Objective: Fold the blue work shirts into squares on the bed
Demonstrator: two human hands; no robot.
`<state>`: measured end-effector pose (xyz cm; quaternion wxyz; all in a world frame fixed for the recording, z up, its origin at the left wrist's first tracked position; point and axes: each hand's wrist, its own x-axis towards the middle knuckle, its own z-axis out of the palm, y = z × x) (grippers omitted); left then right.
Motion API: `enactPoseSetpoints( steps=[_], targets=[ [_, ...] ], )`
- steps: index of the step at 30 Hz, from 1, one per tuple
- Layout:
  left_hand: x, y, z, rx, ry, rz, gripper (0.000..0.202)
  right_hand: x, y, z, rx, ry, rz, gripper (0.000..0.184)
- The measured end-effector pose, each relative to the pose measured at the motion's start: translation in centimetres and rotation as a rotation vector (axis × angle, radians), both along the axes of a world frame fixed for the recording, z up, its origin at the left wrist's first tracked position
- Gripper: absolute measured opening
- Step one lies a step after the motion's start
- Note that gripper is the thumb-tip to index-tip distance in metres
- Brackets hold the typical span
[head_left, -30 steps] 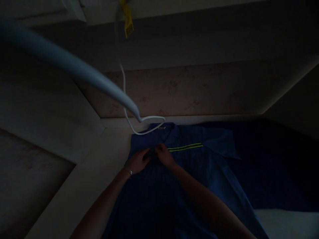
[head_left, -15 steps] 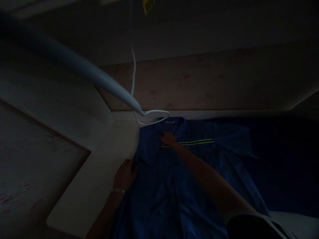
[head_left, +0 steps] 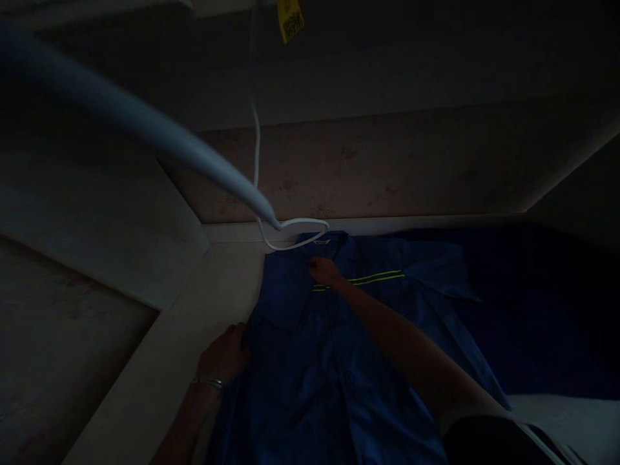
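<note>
A blue short-sleeved work shirt (head_left: pixel 295 361) lies spread front side up, its collar towards the wall. Yellow-green stripes cross its chest, and a small pale label shows inside the neck. My right hand (head_left: pixel 325 271) reaches over the shirt, fingers closed on the cloth just below the collar. At the shirt's left side edge, below the sleeve, my left hand (head_left: pixel 225 354) grips the fabric; its fingertips are partly lost in the dark. A metal bracelet (head_left: pixel 208 382) circles my left wrist.
A pale rod (head_left: pixel 194 152) with a looped white cord (head_left: pixel 295 247) hangs close in front, above the shirt. Dark blue cloth (head_left: pixel 537 310) lies at the right on the pale surface (head_left: pixel 188 336). A flower-patterned wall (head_left: pixel 368 168) stands behind; a yellow tag (head_left: pixel 290 20) hangs at the top.
My left hand has shifted left and slightly down along with the shirt's side edge. My right hand stays near the collar. The view has moved a little.
</note>
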<state>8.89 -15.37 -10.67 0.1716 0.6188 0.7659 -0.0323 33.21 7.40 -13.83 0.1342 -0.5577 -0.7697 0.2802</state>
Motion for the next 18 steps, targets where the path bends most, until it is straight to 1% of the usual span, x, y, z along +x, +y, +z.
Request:
enactPoseSetpoints(
  steps=[1,2,3,5,6,8,10,11,13,16,18],
  targets=[
    [-0.3,0.8,0.5,-0.004,-0.054,-0.047,0.037,0.2,-0.2,0.0,0.006,-0.001,-0.009,0.037],
    [-0.5,1.8,1.1,0.029,-0.103,-0.090,0.039,0.4,-0.5,0.1,0.015,0.000,-0.016,0.038],
    [-0.4,3.2,1.6,0.095,-0.143,-0.125,0.043,0.6,-0.9,0.2,0.024,0.003,-0.019,0.040],
    [0.2,6.7,2.0,0.291,-0.172,-0.148,0.052,1.2,-1.7,0.5,0.042,0.014,-0.017,0.040],
    [0.9,8.6,1.9,0.395,-0.161,-0.134,0.056,1.6,-2.3,0.6,0.050,0.021,-0.013,0.040],
    [2.4,12.2,0.9,0.544,-0.126,-0.102,0.060,2.7,-3.5,0.8,0.060,0.033,-0.006,0.038],
    [3.7,14.9,-0.8,0.592,-0.086,-0.114,0.064,4.7,-4.8,1.0,0.060,0.060,-0.028,0.036],
    [4.2,15.8,-1.8,0.587,-0.064,-0.141,0.066,6.2,-5.3,1.1,0.059,0.091,-0.059,0.035],
    [4.5,16.6,-3.6,0.550,-0.013,-0.198,0.070,10.3,-6.0,1.5,0.059,0.168,-0.181,0.033],
    [4.1,16.6,-5.8,0.432,0.043,-0.208,0.071,18.7,-5.7,2.6,0.087,0.222,-0.471,0.031],
    [3.7,16.6,-6.5,0.361,0.059,-0.213,0.071,24.9,-4.9,3.4,0.110,0.178,-0.703,0.033]
  ],
)
